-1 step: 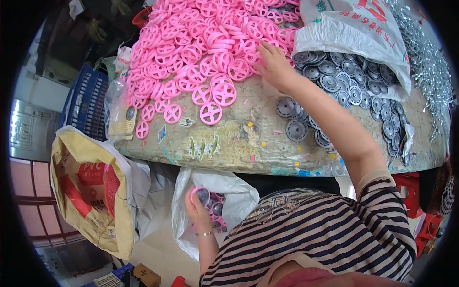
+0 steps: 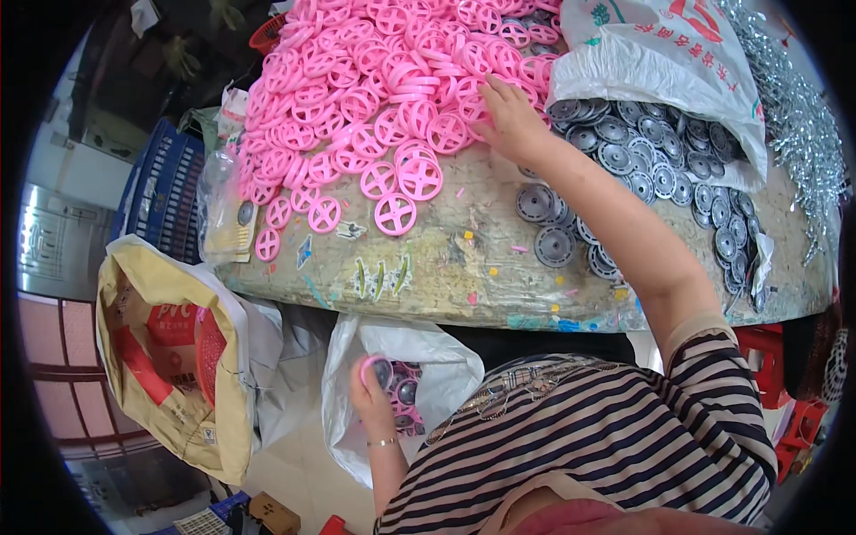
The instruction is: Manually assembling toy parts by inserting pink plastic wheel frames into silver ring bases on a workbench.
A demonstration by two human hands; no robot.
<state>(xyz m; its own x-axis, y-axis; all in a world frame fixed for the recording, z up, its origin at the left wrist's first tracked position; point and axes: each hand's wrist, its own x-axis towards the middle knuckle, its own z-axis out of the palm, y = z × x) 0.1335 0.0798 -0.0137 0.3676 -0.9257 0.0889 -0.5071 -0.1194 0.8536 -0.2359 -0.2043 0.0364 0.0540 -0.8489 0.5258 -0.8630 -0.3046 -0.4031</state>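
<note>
My left hand (image 2: 371, 403) is closed on a pink wheel with a grey disc in its middle (image 2: 382, 374), held in the mouth of a white plastic bag (image 2: 342, 446). Inside that bag lie several similar pink-and-grey wheels (image 2: 407, 392). On the table, my right hand (image 2: 514, 123) reaches to the right edge of a big heap of pink spoked plastic rings (image 2: 357, 102). Its fingers are stretched and apart, at the rings nearest it. Grey round discs (image 2: 615, 158) lie to the right of that hand, spilling from a white woven sack (image 2: 642, 76).
The worn table (image 2: 446, 290) has stickers and small coloured scraps on it. Silver tinsel (image 2: 802, 134) hangs at the right. Left of the white bag stands a yellow-lined sack (image 2: 169, 357), with blue crates (image 2: 165, 192) behind it. Red stools (image 2: 762, 357) are at the lower right.
The wheel in my left hand has tilted and sunk slightly toward the bag. My right hand stays almost in place at the pink rings.
</note>
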